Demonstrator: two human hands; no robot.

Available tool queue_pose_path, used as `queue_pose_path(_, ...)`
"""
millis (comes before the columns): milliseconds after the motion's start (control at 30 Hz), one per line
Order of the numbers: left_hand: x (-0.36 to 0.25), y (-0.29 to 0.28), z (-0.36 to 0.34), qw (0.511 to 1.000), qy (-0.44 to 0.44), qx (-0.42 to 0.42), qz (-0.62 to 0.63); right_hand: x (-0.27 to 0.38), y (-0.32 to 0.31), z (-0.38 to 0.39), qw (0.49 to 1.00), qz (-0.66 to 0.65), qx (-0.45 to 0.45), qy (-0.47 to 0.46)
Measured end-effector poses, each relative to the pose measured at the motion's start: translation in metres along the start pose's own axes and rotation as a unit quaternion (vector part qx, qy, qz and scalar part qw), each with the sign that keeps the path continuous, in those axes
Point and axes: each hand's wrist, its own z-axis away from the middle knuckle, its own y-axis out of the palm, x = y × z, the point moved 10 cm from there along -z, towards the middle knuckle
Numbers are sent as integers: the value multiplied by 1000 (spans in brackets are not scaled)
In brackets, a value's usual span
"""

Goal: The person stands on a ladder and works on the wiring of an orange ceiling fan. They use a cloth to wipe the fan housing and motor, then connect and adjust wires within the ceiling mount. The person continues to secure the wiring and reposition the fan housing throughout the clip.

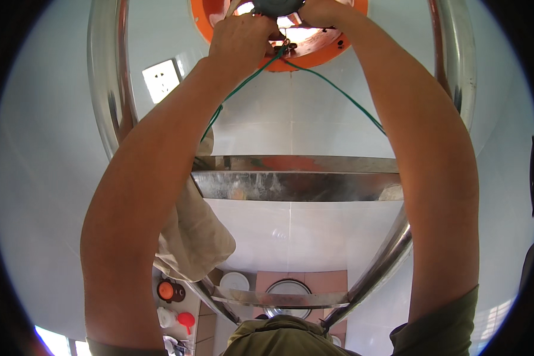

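Note:
Both my arms reach up to an orange ring (302,62) around a bright round opening in the tiled wall, at the top of the view. A dark grey round part (277,6), resembling a motor housing, sits in front of the opening, cut off by the upper edge. My left hand (243,40) is closed at its left side, thumb close to the wires. On the other side my right hand (321,12) grips it, its fingers partly hidden. Thin green wires (248,80) hang from below the part, one running down behind each forearm.
A metal ladder (296,185) stands before me, with shiny rails on both sides. Beige cloth (199,231) hangs over its left side. A white socket plate (160,81) is on the wall. Far below are a counter with a red item (186,320) and a round metal-rimmed object (288,286).

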Motion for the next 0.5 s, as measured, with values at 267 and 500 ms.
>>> queue_pose_path(267,8,-3,0,999,-23,-15,42,4,-52,40,959,-224,-111,132)
queue_pose_path(500,8,8,-6,997,-50,17,60,-16,-48,46,952,-235,-97,172)
